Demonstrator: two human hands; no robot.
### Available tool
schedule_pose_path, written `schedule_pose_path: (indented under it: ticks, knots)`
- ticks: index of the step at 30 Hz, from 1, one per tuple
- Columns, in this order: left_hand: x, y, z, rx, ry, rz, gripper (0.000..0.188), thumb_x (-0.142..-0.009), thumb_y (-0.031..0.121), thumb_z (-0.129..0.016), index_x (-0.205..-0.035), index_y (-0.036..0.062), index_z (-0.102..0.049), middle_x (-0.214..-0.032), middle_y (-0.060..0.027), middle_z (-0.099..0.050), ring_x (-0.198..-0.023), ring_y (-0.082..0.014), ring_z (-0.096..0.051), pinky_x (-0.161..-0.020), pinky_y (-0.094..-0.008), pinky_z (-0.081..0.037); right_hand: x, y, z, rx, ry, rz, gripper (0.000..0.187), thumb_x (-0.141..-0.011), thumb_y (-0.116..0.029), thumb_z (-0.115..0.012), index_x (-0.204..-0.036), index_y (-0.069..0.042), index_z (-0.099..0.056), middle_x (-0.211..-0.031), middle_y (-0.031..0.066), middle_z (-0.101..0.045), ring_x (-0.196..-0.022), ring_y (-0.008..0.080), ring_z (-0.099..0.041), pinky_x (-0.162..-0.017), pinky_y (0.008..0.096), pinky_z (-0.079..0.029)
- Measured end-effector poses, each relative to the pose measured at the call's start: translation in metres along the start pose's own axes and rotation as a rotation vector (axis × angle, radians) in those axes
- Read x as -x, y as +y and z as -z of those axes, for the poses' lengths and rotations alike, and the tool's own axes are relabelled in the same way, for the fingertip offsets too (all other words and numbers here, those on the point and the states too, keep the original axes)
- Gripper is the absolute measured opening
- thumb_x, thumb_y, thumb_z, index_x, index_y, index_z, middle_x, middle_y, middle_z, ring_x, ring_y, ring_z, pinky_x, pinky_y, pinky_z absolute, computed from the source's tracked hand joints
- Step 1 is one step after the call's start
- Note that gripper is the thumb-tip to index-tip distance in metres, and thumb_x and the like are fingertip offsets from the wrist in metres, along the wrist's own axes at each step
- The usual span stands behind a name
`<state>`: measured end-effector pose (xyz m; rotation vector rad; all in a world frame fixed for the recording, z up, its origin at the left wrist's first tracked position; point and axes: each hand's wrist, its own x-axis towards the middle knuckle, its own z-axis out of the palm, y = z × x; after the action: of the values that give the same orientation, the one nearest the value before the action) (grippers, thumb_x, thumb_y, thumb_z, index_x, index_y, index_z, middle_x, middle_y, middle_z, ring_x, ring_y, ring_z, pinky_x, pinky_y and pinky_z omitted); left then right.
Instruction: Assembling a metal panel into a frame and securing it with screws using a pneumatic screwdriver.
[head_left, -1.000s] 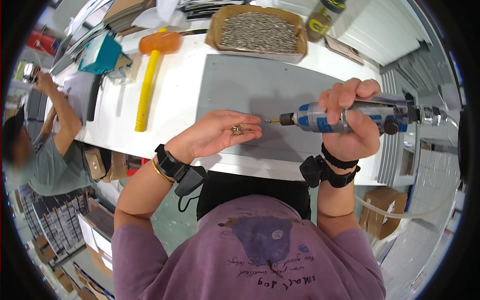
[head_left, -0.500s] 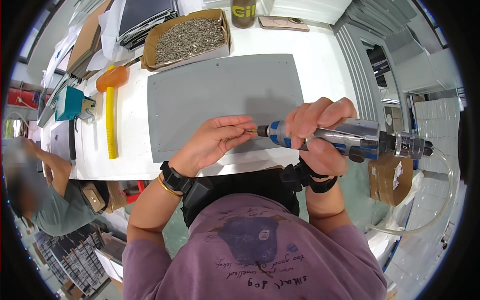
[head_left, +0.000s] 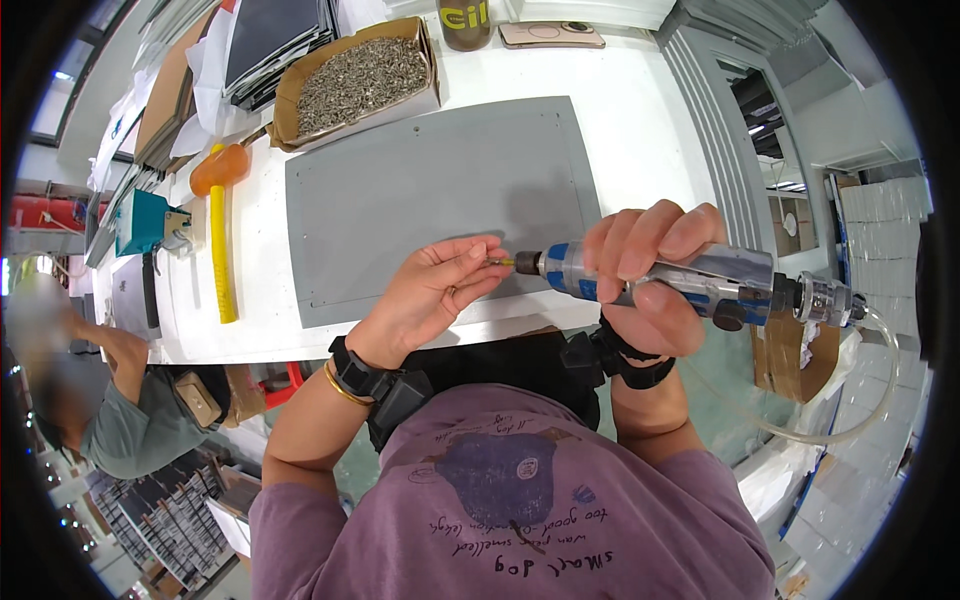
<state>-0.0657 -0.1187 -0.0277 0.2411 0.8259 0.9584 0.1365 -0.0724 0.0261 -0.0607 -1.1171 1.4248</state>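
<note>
The right hand (head_left: pixel 655 278) held a power driver (head_left: pixel 725 268) at the left hand's (head_left: pixel 425 302) three o'clock; that narrow grip pinched small screws (head_left: pixel 493 262). A gray panel (head_left: pixel 430 190) lay toward twelve o'clock.

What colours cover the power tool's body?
Silver and blue on the power tool, seen best in the head view.

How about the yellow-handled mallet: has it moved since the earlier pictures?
No: judged against the cardboard box, the mallet lies in the same spot, to its left; only the view has shifted.
</note>
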Motion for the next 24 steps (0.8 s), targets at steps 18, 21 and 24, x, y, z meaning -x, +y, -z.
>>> schedule_pose_path:
  ticks: [18,21,24]
  knots:
    - [-0.008,-0.016,-0.022,-0.008,0.153,-0.154,0.029,-0.091,0.020,-0.052,-0.110,-0.0021,-0.053,-0.102,-0.0087,-0.059,-0.089,-0.0120,-0.060,-0.081,-0.0221,-0.052,0.009,0.013,0.015,0.015,0.161,0.087,0.028,-0.077,-0.007,-0.060,-0.102,-0.009,-0.046,-0.087,0.0092,-0.055,-0.064,0.0177,-0.055,-0.068,0.0377,-0.043]
    - [-0.013,-0.016,-0.026,0.020,0.141,-0.159,0.032,-0.092,0.023,-0.049,-0.112,-0.0021,-0.051,-0.103,-0.0085,-0.059,-0.090,-0.0121,-0.060,-0.081,-0.0220,-0.052,0.005,0.014,0.018,0.014,0.167,0.097,0.028,-0.077,-0.007,-0.059,-0.101,-0.009,-0.046,-0.087,0.0091,-0.056,-0.063,0.0177,-0.055,-0.067,0.0375,-0.043]
    - [-0.020,-0.012,-0.028,0.038,0.117,-0.122,0.038,-0.094,0.028,-0.044,-0.116,-0.0025,-0.048,-0.102,-0.0083,-0.059,-0.092,-0.0125,-0.059,-0.083,-0.0212,-0.051,0.002,0.012,0.023,0.023,0.187,0.105,0.028,-0.076,-0.006,-0.059,-0.101,-0.008,-0.046,-0.086,0.0091,-0.055,-0.063,0.0178,-0.054,-0.066,0.0375,-0.043]
